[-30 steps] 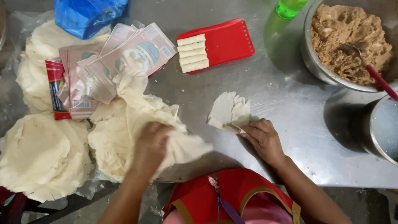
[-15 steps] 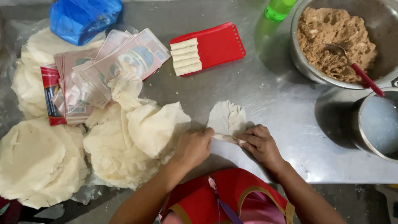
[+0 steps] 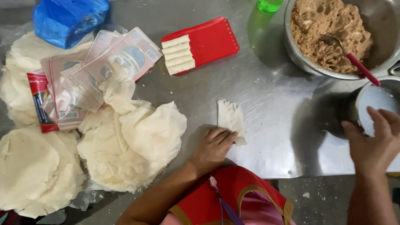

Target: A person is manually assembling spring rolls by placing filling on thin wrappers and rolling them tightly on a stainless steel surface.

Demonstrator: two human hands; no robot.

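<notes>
Left edge of the steel table: stacks of thin round wrappers, loose and overlapping, within easy reach of the left arm. On top of the far stack, a fan of empty printed packets, and a blue plastic bag at the far left corner.

Far middle: red tray with four finished rolls laid side by side at its left end, parked out of the work zone.

Near edge, middle: one folded wrapper lying flat on bare steel. Left hand is flat, fingers together, fingertips pressing the wrapper's near end. Pinning it down, not gripping, so the fold doesn't spring open.

Far right corner: big metal bowl of brown filling, a red-handled fork stuck in it, handle pointing toward the near right. Green bottle just left of the bowl at the far edge.

Right edge: small metal pot holding something pale, probably sealing paste or water. Right hand is over its near rim, fingers loosely spread, holding nothing visible; fingertips at or just inside the rim. Can't tell if they touch the contents.
</notes>
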